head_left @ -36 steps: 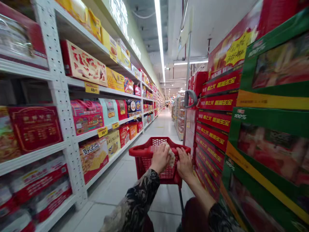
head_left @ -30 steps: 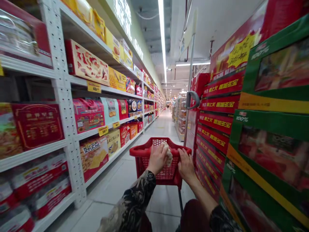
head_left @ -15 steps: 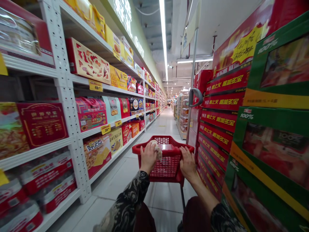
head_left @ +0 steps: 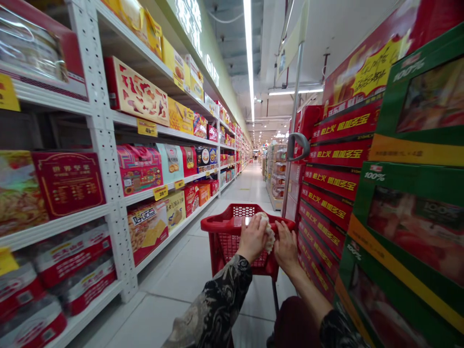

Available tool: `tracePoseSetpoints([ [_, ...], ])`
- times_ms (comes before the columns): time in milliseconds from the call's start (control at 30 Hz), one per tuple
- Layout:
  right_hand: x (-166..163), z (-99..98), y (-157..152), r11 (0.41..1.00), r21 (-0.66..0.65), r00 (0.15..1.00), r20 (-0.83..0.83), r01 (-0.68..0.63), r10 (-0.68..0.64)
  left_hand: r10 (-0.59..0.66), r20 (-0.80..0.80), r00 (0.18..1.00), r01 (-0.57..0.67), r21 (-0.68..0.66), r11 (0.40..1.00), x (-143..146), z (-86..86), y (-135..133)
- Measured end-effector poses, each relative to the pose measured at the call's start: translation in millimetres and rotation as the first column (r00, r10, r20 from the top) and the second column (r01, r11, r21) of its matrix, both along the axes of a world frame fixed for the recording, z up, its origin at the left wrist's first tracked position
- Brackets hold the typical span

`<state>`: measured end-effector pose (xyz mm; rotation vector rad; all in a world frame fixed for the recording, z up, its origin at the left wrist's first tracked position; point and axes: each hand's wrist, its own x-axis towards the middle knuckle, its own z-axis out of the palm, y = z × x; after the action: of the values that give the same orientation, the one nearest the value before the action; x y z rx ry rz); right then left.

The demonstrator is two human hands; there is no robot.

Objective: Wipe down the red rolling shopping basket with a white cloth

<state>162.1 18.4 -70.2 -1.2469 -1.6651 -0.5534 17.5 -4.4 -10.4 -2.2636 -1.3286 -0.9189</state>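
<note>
A red shopping cart (head_left: pixel 232 261) stands in front of me in the aisle. My left hand (head_left: pixel 253 238) is closed on a crumpled whitish cloth (head_left: pixel 268 232) and presses it on the cart's handle (head_left: pixel 221 223), right of the middle. My right hand (head_left: pixel 286 244) grips the right end of the handle, close beside the cloth. Part of the cloth is hidden under my left fingers.
White shelving (head_left: pixel 108 145) with boxed goods runs along the left. On the right rise stacked red drink cartons (head_left: pixel 331 179) and green boxes (head_left: pixel 409 208). A metal pole (head_left: pixel 295 106) with a grey loop stands by the cartons. The tiled aisle floor (head_left: pixel 241 186) stretches ahead.
My left hand has slid the cloth rightward along the handle, from its left part to near my right hand. My right hand stays at the right end.
</note>
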Motion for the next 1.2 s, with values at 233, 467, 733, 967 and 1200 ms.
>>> tracePoseSetpoints([
  [233, 5, 7.0, -3, 1.000, 0.024, 1.000, -0.021, 0.013, -0.012, 0.123, 0.067, 0.990, -0.122, -0.020, 0.992, -25, 6.6, -5],
  [467, 3, 12.3, -2, 1.000, 0.010, 1.000, 0.028, 0.013, -0.013, -0.027, -0.047, 0.999, 0.025, -0.031, 0.999, 22, 2.2, 0],
  [733, -5, 26.1, -16, 0.997, -0.080, 0.997, 0.077, 0.020, -0.014, 0.108, 0.005, 0.994, -0.108, -0.008, 0.994, -25, 6.6, -2],
  [967, -22, 30.1, -17, 0.995, -0.099, 0.995, 0.093, -0.027, 0.037, 0.143, 0.026, 0.989, -0.143, -0.010, 0.990, -24, 5.1, -4],
  [1200, -33, 35.9, -17, 0.989, -0.121, 0.989, 0.105, -0.089, 0.102, 0.087, 0.022, 0.996, -0.086, -0.010, 0.996, -21, 5.9, -3],
])
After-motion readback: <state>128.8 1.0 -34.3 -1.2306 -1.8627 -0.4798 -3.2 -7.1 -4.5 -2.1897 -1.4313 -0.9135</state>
